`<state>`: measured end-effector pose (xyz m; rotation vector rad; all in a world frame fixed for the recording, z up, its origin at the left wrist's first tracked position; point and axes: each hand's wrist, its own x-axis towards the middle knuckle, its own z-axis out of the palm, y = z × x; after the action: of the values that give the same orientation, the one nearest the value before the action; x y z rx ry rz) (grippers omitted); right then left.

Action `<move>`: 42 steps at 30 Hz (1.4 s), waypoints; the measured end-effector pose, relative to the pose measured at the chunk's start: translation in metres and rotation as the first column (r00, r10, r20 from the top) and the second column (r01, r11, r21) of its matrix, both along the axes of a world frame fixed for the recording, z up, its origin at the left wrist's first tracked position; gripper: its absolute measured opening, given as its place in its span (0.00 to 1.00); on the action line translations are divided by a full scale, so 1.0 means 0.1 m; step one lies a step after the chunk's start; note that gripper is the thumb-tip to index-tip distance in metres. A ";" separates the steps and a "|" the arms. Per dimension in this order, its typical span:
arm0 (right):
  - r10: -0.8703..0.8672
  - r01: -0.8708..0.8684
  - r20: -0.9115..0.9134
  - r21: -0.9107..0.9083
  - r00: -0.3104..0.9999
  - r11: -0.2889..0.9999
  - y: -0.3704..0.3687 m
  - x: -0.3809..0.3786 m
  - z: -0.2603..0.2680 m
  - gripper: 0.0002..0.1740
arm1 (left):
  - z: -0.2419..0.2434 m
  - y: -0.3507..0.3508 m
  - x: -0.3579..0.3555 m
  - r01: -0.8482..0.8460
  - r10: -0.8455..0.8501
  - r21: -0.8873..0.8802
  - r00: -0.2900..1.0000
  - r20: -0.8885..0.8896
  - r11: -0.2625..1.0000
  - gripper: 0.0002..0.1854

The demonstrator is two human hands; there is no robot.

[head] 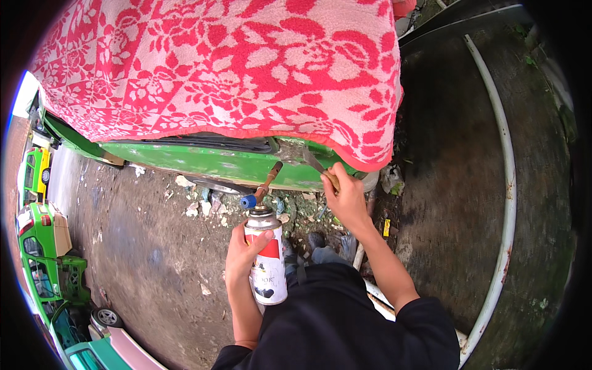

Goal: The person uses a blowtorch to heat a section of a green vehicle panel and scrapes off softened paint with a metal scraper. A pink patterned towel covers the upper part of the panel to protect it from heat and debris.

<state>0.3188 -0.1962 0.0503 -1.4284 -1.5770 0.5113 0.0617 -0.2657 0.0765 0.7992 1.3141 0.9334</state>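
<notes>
My left hand (pixel 245 252) is wrapped around a white gas canister (pixel 269 282) that bears printing. A torch head (pixel 262 189) with a blue knob sits on top of it, its nozzle tilted towards the car; no flame is visible. In my right hand (pixel 344 201) is a putty knife (pixel 319 165) with a wooden handle. Its blade meets or nearly meets a scraped, bare patch (pixel 292 151) on the green car body (pixel 199 161). A red and pink floral blanket (pixel 222 69) covers the upper part of the car.
Paint flakes and debris (pixel 208 206) lie on the ground below the car, near my feet (pixel 316 239). A long white pipe (pixel 508 185) curves along the right side. More green cars (pixel 34 231), one with a door open, stand at the far left.
</notes>
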 end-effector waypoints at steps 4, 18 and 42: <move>-0.035 0.033 -0.022 -0.064 0.999 0.997 -0.02 0.04 0.00 0.12 | 0.04 -0.01 -0.02 0.052 -0.051 -0.038 0.999 0.007 0.998 0.30; -0.146 0.133 -0.097 -0.133 0.984 0.982 -0.15 -0.14 0.03 0.09 | 0.08 0.06 0.10 0.128 -0.129 0.016 0.986 0.106 0.992 0.24; -0.084 0.078 -0.073 -0.082 0.994 0.994 -0.12 -0.02 -0.04 0.11 | 0.13 -0.01 0.09 0.070 -0.069 -0.009 0.991 0.116 0.997 0.26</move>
<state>0.3171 -0.2078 0.0466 -1.5076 -1.4467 0.5787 0.0711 -0.2671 0.0897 0.7646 1.1840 0.9015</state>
